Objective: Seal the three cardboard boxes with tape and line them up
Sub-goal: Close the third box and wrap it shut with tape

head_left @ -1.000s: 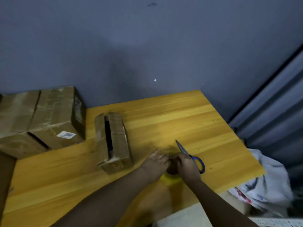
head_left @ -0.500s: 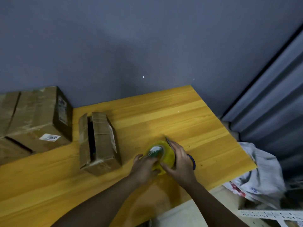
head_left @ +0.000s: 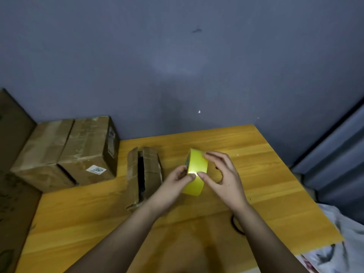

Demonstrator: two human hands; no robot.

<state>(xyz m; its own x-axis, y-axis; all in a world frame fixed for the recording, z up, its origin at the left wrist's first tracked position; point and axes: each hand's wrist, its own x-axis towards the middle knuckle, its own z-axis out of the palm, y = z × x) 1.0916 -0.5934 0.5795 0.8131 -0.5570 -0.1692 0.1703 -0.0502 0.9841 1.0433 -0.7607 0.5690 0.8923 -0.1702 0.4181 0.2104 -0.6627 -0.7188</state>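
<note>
A yellow tape roll point(head_left: 196, 170) is held on edge above the wooden table point(head_left: 256, 174). My left hand point(head_left: 173, 186) grips its left side, thumb on the outer band. My right hand point(head_left: 224, 178) holds its right side, thumb and forefinger pinching at the band's surface. A small cardboard box point(head_left: 144, 174) with a gap between its top flaps lies just left of my hands. A larger cardboard box point(head_left: 90, 148) with a white label stands at the back left, and another box point(head_left: 45, 148) sits against its left side.
Scissors point(head_left: 236, 226) lie on the table under my right forearm, only a dark handle loop showing. More cardboard point(head_left: 11, 203) stands at the far left. White cloth point(head_left: 344, 243) hangs beyond the table's right edge. A blue-grey wall is behind.
The tape roll has been lifted off the table and turned on edge between both hands. The view has shifted, so the scissors now show below my right forearm.
</note>
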